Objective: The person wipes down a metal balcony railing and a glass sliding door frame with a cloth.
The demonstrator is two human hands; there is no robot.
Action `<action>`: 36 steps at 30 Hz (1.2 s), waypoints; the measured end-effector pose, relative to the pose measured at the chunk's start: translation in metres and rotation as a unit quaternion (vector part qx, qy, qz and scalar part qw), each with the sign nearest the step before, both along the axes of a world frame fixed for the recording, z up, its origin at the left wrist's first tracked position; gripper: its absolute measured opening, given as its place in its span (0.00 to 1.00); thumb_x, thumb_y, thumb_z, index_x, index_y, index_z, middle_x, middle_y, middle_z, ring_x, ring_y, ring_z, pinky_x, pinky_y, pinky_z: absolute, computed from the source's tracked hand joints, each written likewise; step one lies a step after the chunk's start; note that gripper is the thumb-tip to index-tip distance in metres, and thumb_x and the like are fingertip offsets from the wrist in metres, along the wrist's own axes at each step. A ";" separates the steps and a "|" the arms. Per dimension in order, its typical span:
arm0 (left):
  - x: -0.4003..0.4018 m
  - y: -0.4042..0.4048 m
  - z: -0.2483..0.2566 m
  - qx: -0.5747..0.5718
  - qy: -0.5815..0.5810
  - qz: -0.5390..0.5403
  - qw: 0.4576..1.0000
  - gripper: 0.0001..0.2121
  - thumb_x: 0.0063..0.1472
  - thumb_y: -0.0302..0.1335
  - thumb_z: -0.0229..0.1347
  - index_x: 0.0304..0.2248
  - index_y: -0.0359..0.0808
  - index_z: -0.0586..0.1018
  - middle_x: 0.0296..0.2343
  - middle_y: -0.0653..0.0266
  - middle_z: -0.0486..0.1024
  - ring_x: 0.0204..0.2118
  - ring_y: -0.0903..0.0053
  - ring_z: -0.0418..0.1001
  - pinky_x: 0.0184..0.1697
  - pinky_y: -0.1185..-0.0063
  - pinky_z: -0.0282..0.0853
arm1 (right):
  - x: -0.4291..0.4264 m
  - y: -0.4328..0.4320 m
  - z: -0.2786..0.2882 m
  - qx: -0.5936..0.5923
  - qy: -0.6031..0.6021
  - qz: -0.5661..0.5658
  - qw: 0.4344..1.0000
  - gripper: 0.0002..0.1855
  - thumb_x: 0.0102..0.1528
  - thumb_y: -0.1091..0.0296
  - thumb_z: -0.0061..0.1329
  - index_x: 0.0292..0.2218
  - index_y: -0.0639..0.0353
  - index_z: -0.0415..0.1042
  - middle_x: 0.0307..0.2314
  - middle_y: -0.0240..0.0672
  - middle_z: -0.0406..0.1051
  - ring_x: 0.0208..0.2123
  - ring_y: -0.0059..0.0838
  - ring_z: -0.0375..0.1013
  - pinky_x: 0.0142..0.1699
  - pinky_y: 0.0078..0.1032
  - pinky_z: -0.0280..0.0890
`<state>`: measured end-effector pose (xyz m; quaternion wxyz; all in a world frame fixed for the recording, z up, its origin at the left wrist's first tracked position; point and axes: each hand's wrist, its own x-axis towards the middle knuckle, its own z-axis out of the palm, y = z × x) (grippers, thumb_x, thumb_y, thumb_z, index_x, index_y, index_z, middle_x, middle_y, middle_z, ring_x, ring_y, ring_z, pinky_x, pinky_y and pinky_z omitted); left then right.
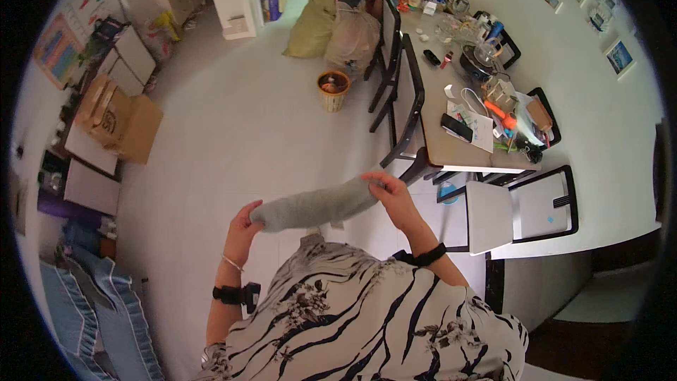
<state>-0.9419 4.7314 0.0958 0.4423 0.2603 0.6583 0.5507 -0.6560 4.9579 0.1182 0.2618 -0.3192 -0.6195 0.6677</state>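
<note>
A long piece of grey-green cloth (317,206), folded or rolled into a band, is stretched across in front of my body. My left hand (246,227) grips its left end between thumb and fingers. At the other end, a little higher up, my right hand (389,190) pinches the cloth with its thumb and fingertips. The band sags slightly and hangs above the tiled floor. Whether it is folded or rolled, I cannot tell.
On the right stands a dining table (444,156) with a phone, papers and kitchen things, chairs (410,100) along its side. A wastebasket (333,100) and large sacks (312,26) are ahead. To the left, an opened cardboard box (143,127) rests by low cabinets; a white chair (489,217) is at right.
</note>
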 end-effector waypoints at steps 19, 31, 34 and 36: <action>-0.135 0.540 -0.037 0.000 0.042 -0.252 0.967 0.10 0.61 0.22 0.52 0.41 0.36 0.79 0.34 0.73 0.75 0.36 0.84 0.69 0.42 0.82 0.66 | -0.070 0.404 0.045 -0.002 0.061 -0.117 0.991 0.24 0.54 0.77 0.47 0.54 0.60 0.68 0.50 0.30 0.69 0.52 0.22 0.64 0.58 0.22 0.55; -0.177 0.782 -0.049 0.139 0.088 -0.360 0.918 0.33 0.55 0.24 0.60 0.59 0.38 0.62 0.61 0.57 0.53 0.66 0.68 0.46 0.65 0.72 0.48 | -0.219 0.607 0.055 0.101 0.029 0.137 0.985 0.24 0.55 0.78 0.41 0.54 0.57 0.67 0.49 0.32 0.70 0.49 0.22 0.65 0.55 0.22 0.58; -0.197 0.841 -0.048 0.063 -0.060 -0.408 0.909 0.22 0.62 0.31 0.57 0.53 0.36 0.68 0.49 0.67 0.67 0.54 0.78 0.62 0.57 0.78 0.57 | -0.232 0.653 0.047 0.029 0.031 0.043 0.998 0.22 0.56 0.80 0.41 0.53 0.61 0.68 0.50 0.31 0.68 0.52 0.20 0.64 0.58 0.21 0.56; -0.210 0.879 -0.054 0.082 -0.108 -0.397 0.908 0.14 0.65 0.36 0.53 0.46 0.38 0.72 0.37 0.77 0.71 0.41 0.87 0.65 0.48 0.83 0.60 | -0.237 0.684 0.040 -0.011 0.033 -0.041 0.999 0.20 0.56 0.79 0.42 0.51 0.61 0.69 0.47 0.30 0.69 0.49 0.19 0.65 0.56 0.21 0.57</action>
